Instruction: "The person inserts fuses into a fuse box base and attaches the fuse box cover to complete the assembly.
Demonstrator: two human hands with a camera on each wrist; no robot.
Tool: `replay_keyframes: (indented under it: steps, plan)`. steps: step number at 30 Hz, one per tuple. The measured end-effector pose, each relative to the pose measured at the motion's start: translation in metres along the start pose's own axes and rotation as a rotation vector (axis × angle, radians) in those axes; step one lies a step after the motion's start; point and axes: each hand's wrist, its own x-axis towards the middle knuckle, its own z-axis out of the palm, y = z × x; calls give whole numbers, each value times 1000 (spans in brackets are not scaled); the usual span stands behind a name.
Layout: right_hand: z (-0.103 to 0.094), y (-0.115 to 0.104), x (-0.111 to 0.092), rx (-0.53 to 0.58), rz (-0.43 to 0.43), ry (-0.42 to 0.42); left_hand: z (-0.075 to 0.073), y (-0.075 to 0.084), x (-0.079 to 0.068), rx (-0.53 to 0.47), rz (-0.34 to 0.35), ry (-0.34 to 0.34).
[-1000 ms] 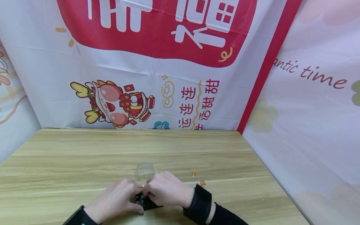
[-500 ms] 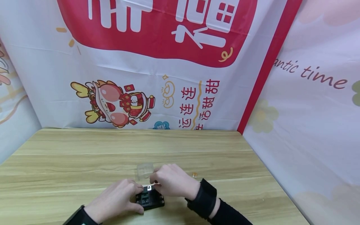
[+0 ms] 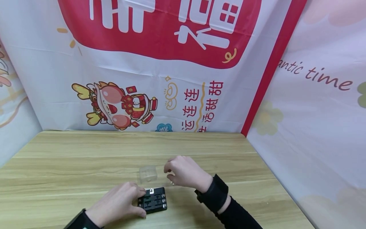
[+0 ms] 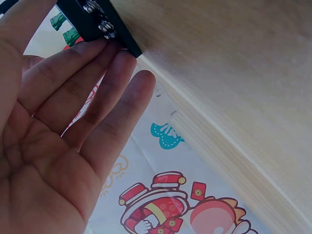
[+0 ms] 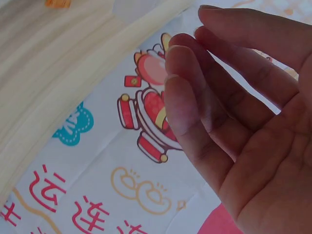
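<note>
A black fuse block (image 3: 154, 200) with metal terminal screws lies on the table. My left hand (image 3: 121, 203) holds it at its left side, with the thumb at the near edge and the fingers at the far edge. In the left wrist view, green fuses (image 4: 72, 36) stick out of the block, beside the fingertips. My right hand (image 3: 186, 175) is raised right of the block, fingers loosely bent; the right wrist view shows nothing between them. Just below its fingers is a small shiny piece (image 3: 172, 183), too small to tell. A clear plastic cover (image 3: 148, 174) lies behind the block.
The wooden table (image 3: 85, 159) reaches back to a printed cloth (image 3: 160, 70). An orange piece (image 5: 57, 3) lies on the table at the top of the right wrist view. Another printed cloth (image 3: 314, 111) hangs along the right side.
My right hand has lifted off the fuse block and moved back and to the right, uncovering the block. The orange pieces right of it are now hidden. My left hand has stayed put.
</note>
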Motion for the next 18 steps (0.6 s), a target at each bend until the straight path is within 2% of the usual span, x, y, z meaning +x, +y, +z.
replay_keyframes:
  steps: [9, 18]
  plan:
    - [-3, 10, -3, 20, 58, -45, 2, -1, -1, -3, 7, 4]
    - [-1, 36, -23, 62, 126, -73, 0, 1, 0, -8, 2, 8]
